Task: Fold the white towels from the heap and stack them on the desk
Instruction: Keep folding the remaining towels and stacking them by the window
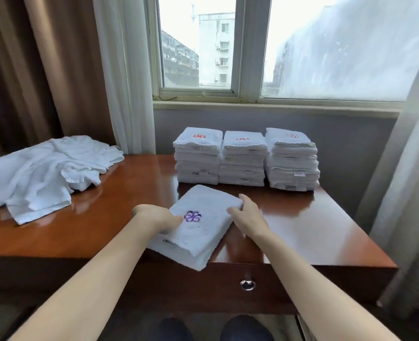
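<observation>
Tabletop: reddish-brown wood with a glossy varnish that mirrors the window light. Towel: thick white terry cloth, nubby and matt, with a purple flower stitched in thread. Stacks: the same fluffy terry, with red stitching and small sewn-in labels. Heap: thinner white cloth, crumpled, flatter in texture. Drawer pull: shiny metal ring. Curtain: brown matt fabric beside a pale sheer one.
</observation>
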Demonstrator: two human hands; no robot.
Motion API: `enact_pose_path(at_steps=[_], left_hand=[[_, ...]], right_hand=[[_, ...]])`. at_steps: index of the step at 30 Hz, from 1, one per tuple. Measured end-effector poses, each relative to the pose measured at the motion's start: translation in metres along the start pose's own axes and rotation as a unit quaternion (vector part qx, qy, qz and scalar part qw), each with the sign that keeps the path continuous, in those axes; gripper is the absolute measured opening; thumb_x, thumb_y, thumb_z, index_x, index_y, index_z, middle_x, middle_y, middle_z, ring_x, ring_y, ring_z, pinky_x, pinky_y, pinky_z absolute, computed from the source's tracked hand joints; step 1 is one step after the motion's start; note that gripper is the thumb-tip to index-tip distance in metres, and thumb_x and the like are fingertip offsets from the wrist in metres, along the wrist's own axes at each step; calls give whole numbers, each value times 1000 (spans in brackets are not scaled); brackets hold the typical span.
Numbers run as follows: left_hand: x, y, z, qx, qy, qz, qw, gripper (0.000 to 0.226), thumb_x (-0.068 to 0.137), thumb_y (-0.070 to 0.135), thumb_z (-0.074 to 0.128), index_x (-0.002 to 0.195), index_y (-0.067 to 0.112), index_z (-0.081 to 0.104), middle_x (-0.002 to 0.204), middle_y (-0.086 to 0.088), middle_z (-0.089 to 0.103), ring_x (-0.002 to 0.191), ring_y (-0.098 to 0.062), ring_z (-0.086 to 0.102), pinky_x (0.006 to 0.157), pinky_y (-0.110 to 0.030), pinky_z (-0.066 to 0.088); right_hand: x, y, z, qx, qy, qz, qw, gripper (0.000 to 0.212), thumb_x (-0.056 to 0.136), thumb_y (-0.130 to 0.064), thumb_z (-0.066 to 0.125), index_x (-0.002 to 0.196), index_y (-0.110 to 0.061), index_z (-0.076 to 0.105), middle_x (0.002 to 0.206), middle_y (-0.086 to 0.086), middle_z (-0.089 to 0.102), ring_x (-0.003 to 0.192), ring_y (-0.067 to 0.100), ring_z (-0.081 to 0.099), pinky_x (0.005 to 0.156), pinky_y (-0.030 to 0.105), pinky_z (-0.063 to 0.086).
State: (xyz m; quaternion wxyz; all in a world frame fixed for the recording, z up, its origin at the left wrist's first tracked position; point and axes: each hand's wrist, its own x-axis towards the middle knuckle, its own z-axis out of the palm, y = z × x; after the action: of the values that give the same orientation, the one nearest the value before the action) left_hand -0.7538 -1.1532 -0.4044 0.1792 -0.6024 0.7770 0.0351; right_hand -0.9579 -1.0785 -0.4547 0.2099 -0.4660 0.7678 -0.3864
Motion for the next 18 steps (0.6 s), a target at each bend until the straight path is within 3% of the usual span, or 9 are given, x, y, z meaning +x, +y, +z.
enact_pose_path(at_steps=[2,4,6,8,10,12,15,17,18], left_hand=[[-11,10,-4,-36,-10,21,999,66,100,55,15,150,15,35,143,-7,53,102,-24,71,107,-39,41],[-17,18,-6,-63,-26,66,995,57,103,46,23,145,11,40,138,-9,57,112,-24,66,100,-38,48],[-19,24,-4,-160,-101,103,977,45,101,39,33,126,6,49,107,-12,73,74,-18,72,57,-27,50],[-15,25,0,-226,-143,123,956,37,96,36,40,110,4,53,86,-10,76,51,-14,64,42,-19,36],[-9,24,3,-271,-108,136,947,35,94,35,51,116,8,52,94,-8,74,60,-15,70,46,-19,48],[-1,22,5,-344,-82,165,921,52,90,30,61,138,21,41,115,-3,63,78,-18,71,56,-24,56],[5,15,4,-435,-154,193,866,86,89,14,62,156,36,12,143,-10,43,84,-20,68,68,-28,58],[8,9,6,-473,-205,201,833,87,88,6,57,156,38,13,128,-14,52,76,-19,64,71,-30,58],[9,7,7,-490,-219,203,819,86,88,3,55,156,39,16,115,-14,55,76,-19,62,73,-30,57]], right_hand=[[-7,-2,-7,61,-5,19,998,70,93,-26,54,155,-11,25,155,6,36,139,21,37,104,30,31],[-13,-3,-14,121,-17,37,992,68,93,-23,57,153,-9,28,153,6,38,129,17,42,99,27,32],[-17,-3,-21,146,-39,51,987,65,94,-20,57,151,-8,29,154,7,36,124,16,43,98,28,33],[-19,0,-29,131,-52,65,988,69,94,-21,57,154,-10,24,158,7,29,137,23,37,105,34,32],[-21,2,-38,122,-62,85,987,70,95,-21,56,156,-16,21,158,6,29,135,24,38,100,36,39],[-24,4,-44,140,-93,111,979,71,94,-19,56,156,-22,21,156,4,30,132,24,40,92,39,46],[-26,3,-50,162,-148,128,967,55,92,-12,52,144,-21,38,138,8,41,114,29,51,86,41,50],[-28,2,-51,173,-177,123,961,40,86,-6,49,126,-14,47,120,14,44,92,28,48,75,38,47],[-29,2,-52,182,-184,124,958,44,84,-4,48,126,-16,46,122,16,46,88,28,46,73,38,46]])
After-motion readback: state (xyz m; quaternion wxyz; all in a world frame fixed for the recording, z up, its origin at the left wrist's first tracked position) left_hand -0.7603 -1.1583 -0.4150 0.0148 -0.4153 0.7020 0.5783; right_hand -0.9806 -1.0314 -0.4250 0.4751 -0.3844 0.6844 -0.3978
